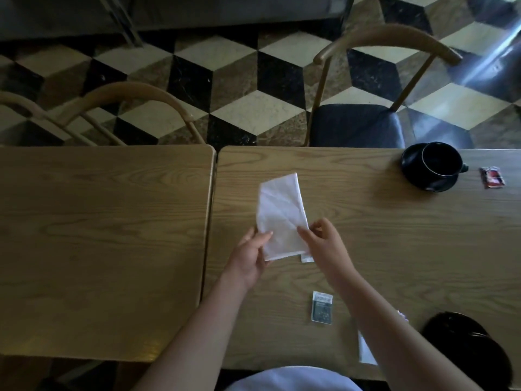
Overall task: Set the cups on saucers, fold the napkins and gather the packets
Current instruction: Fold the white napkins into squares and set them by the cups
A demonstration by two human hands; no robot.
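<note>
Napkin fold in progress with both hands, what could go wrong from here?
1. The white napkin is pinched only at its near end by the left hand and right hand; its edges already look uneven, so the fold may come out crooked.
2. The grey packet lies right beside the right forearm and could get swept off.
3. The red packet, far right past the black cup, may be overlooked.

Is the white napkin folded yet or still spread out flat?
Folded: the napkin is a narrow strip with creases, both hands pinching its near end.
</note>
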